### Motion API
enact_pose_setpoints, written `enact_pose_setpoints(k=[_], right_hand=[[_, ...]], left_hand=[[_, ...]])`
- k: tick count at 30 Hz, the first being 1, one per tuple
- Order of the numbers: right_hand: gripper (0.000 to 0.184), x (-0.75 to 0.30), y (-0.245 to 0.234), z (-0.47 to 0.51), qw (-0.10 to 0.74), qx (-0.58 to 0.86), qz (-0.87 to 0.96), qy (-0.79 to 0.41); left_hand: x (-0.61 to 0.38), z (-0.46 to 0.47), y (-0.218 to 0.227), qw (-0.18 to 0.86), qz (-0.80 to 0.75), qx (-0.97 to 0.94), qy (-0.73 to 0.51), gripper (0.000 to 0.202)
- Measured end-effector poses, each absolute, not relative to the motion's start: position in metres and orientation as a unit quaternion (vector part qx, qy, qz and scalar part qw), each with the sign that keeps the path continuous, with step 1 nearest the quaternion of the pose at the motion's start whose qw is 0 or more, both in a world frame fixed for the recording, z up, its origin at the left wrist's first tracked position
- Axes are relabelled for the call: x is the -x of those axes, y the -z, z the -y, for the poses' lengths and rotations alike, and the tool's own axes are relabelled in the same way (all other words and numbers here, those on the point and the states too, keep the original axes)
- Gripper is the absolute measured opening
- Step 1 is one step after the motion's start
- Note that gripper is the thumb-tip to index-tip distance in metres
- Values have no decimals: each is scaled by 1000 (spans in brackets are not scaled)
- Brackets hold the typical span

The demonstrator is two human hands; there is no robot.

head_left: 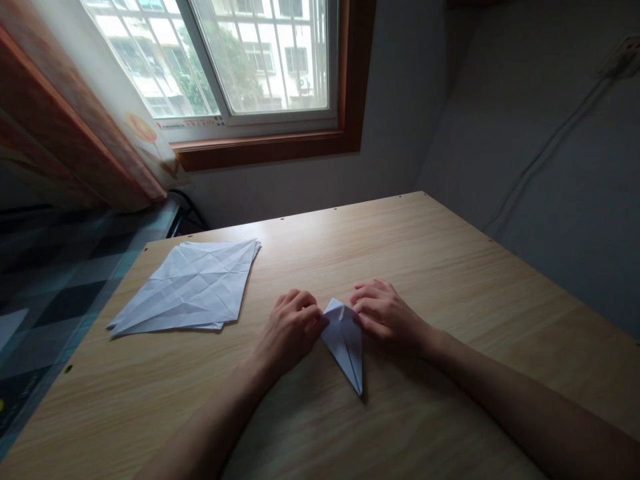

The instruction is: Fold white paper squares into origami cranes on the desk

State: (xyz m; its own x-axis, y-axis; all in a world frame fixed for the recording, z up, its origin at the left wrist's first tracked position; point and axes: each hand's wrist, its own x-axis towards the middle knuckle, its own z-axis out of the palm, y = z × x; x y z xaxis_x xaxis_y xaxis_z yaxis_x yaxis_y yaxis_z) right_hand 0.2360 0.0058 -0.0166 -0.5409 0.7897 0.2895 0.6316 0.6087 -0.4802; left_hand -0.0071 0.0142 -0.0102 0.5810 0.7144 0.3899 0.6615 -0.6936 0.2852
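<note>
A small piece of white paper, folded into a narrow kite shape with its point toward me, lies on the wooden table. My left hand has its fingers curled and pinches the paper's upper left edge. My right hand is curled too, its fingertips pressing on the upper right edge of the same paper. Both hands rest on the tabletop on either side of the fold.
A loose stack of creased white paper sheets lies on the table to the left. A window with a wooden sill and a curtain stands behind. A checked bedcover lies left of the table, and a white cable runs down the right wall.
</note>
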Motion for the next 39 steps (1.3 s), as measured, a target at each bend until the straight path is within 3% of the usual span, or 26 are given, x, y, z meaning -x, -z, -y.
enact_pose_setpoints(k=[7, 13, 18, 21, 23, 26, 28, 33, 36, 39], right_hand=[[2, -229, 18, -5, 271, 437, 841, -168], [6, -227, 13, -1, 349, 453, 764, -300], [25, -222, 17, 0, 413, 426, 667, -451], [32, -220, 19, 1, 466, 386, 636, -478], [36, -219, 18, 2, 493, 389, 641, -441], [23, -218, 12, 7, 517, 401, 686, -320], [14, -219, 6, 12, 538, 378, 717, -232], [23, -224, -6, 25, 608, 294, 733, -82], [25, -229, -2, 22, 570, 273, 775, -22], [21, -233, 13, 9, 485, 298, 822, -13]], left_hand=[[6, -16, 7, 81, -407, -881, -228, 17], [8, -14, 8, 146, -393, -848, -324, 19], [9, -14, 11, 196, -375, -816, -393, 16], [7, -15, 13, 220, -383, -787, -430, 13], [6, -15, 12, 236, -377, -783, -436, 20], [5, -12, 3, 219, -337, -802, -442, 6], [4, -8, -5, 171, -299, -815, -466, 9], [3, 8, -19, -15, -267, -808, -526, 17], [5, 7, -15, -83, -251, -814, -517, 20], [9, -5, -3, -82, -266, -856, -435, 18]])
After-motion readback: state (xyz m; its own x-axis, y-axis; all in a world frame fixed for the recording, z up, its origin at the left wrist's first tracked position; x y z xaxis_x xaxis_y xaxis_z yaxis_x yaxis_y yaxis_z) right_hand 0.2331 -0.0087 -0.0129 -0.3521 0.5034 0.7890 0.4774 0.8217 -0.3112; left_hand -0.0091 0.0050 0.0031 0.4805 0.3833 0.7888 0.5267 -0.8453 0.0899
